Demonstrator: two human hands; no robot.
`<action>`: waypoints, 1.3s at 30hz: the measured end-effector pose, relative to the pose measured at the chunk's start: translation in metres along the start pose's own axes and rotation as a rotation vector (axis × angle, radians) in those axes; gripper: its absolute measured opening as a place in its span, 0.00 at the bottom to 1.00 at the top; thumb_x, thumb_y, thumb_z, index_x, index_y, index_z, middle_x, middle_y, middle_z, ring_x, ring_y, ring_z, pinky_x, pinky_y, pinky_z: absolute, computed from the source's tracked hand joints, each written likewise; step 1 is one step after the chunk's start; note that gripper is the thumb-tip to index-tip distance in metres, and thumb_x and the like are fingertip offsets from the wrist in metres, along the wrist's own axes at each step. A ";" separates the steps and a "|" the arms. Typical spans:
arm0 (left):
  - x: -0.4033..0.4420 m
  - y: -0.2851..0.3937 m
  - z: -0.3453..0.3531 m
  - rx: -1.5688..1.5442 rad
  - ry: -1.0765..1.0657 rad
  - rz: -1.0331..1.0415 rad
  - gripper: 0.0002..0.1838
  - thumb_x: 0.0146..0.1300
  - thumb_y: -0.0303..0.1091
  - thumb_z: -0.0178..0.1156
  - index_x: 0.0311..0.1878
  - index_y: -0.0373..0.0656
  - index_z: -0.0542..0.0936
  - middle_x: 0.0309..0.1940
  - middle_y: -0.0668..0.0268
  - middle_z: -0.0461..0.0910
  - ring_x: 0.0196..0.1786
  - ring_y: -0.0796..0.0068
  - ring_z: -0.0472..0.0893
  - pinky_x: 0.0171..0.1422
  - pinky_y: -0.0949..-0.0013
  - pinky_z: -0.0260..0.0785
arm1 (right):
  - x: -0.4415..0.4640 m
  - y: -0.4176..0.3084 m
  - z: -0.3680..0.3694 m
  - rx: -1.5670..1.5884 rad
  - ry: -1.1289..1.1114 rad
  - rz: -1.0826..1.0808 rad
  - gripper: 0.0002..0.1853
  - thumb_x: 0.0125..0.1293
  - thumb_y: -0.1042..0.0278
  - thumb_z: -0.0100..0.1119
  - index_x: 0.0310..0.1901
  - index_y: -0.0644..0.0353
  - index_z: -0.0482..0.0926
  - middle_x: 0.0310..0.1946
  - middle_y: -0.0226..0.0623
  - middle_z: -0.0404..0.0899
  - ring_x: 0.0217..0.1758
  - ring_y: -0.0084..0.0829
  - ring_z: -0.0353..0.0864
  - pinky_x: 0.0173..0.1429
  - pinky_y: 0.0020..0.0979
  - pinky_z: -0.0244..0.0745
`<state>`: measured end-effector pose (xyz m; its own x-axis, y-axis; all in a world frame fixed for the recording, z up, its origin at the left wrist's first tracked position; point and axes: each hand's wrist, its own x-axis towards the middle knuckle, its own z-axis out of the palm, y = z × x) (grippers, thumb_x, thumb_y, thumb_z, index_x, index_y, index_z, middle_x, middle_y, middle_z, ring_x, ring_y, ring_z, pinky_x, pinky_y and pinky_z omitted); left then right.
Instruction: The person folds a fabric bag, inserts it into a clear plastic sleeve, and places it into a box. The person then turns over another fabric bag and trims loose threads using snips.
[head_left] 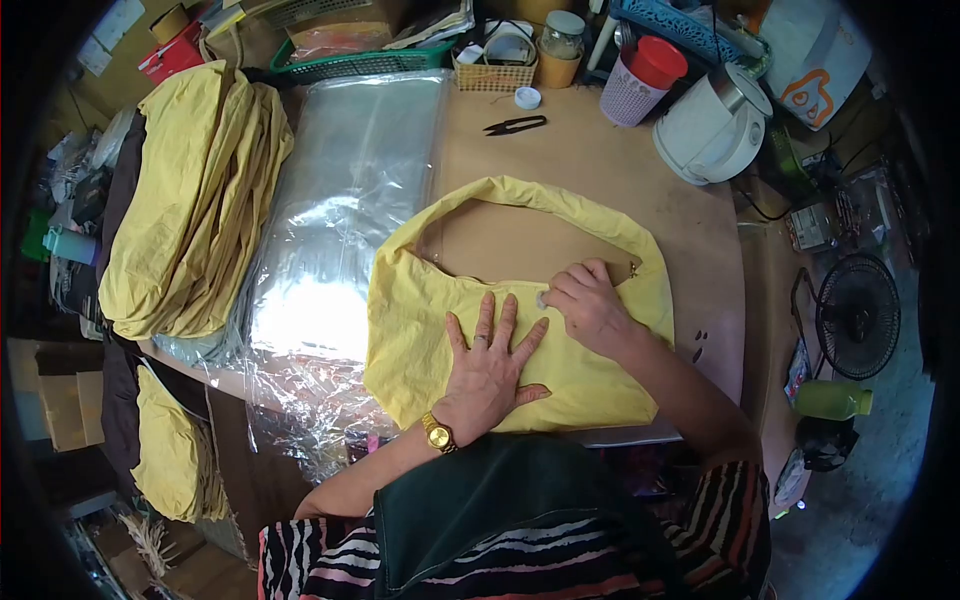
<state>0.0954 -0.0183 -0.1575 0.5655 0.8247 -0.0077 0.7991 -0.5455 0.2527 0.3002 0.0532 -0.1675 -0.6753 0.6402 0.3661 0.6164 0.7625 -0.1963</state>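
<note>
A yellow fabric shoulder bag (420, 340) lies flat on the table, its wide strap looped away from me. My left hand (487, 365) rests on the bag's front with fingers spread and palm down. To its right, my right hand (592, 308) is closed in a pinch near the bag's upper edge. A small whitish piece (541, 299) shows at its fingertips, touching the fabric; its kind is too small to make out. Near the right end of the opening is a small metal fitting (633, 269).
Clear plastic sleeves (350, 180) lie left of the bag, beside a stack of folded yellow bags (190, 200). Black thread snips (516, 125) and a white lid (527, 98) lie beyond the strap. An electric kettle (700, 130) and a lilac cup (630, 95) stand at the back right.
</note>
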 end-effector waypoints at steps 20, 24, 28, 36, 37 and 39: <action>-0.002 -0.001 0.001 -0.011 0.011 -0.016 0.45 0.54 0.70 0.54 0.73 0.60 0.61 0.73 0.49 0.54 0.75 0.43 0.51 0.66 0.23 0.44 | 0.010 0.006 -0.003 0.002 -0.024 -0.017 0.09 0.54 0.73 0.55 0.37 0.55 0.78 0.33 0.30 0.75 0.45 0.31 0.75 0.57 0.40 0.61; -0.002 -0.001 0.003 0.000 0.015 -0.011 0.45 0.54 0.70 0.55 0.74 0.61 0.60 0.73 0.49 0.54 0.75 0.43 0.51 0.66 0.24 0.44 | 0.020 0.001 0.007 -0.014 0.031 -0.029 0.08 0.54 0.75 0.55 0.37 0.56 0.78 0.34 0.31 0.75 0.45 0.31 0.75 0.58 0.40 0.61; -0.003 -0.001 0.002 -0.018 0.027 -0.012 0.45 0.54 0.70 0.55 0.73 0.61 0.61 0.73 0.49 0.54 0.75 0.44 0.52 0.66 0.24 0.44 | 0.018 -0.002 0.003 -0.032 0.026 -0.020 0.07 0.54 0.75 0.55 0.35 0.56 0.78 0.34 0.31 0.74 0.45 0.31 0.74 0.58 0.41 0.61; -0.003 0.000 0.003 -0.014 0.018 -0.013 0.45 0.55 0.70 0.55 0.73 0.61 0.61 0.73 0.50 0.54 0.76 0.44 0.51 0.67 0.24 0.44 | 0.034 -0.011 0.009 -0.048 0.015 -0.049 0.06 0.52 0.76 0.55 0.33 0.57 0.76 0.33 0.31 0.72 0.44 0.32 0.74 0.58 0.43 0.61; -0.003 -0.001 0.003 -0.016 0.017 -0.014 0.45 0.55 0.70 0.54 0.73 0.61 0.61 0.73 0.50 0.54 0.76 0.44 0.51 0.67 0.24 0.44 | 0.030 -0.010 0.006 -0.047 0.018 -0.053 0.06 0.52 0.76 0.55 0.33 0.57 0.76 0.33 0.31 0.72 0.44 0.32 0.74 0.58 0.43 0.61; -0.003 -0.003 0.003 -0.015 0.027 -0.010 0.44 0.55 0.70 0.54 0.73 0.60 0.62 0.73 0.50 0.54 0.76 0.43 0.51 0.67 0.24 0.44 | 0.016 -0.008 -0.002 -0.089 0.025 -0.056 0.06 0.51 0.77 0.55 0.31 0.57 0.75 0.32 0.31 0.72 0.42 0.32 0.73 0.58 0.44 0.61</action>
<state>0.0919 -0.0200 -0.1612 0.5517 0.8339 0.0157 0.8012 -0.5351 0.2677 0.2846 0.0572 -0.1583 -0.6999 0.5934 0.3974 0.6122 0.7851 -0.0940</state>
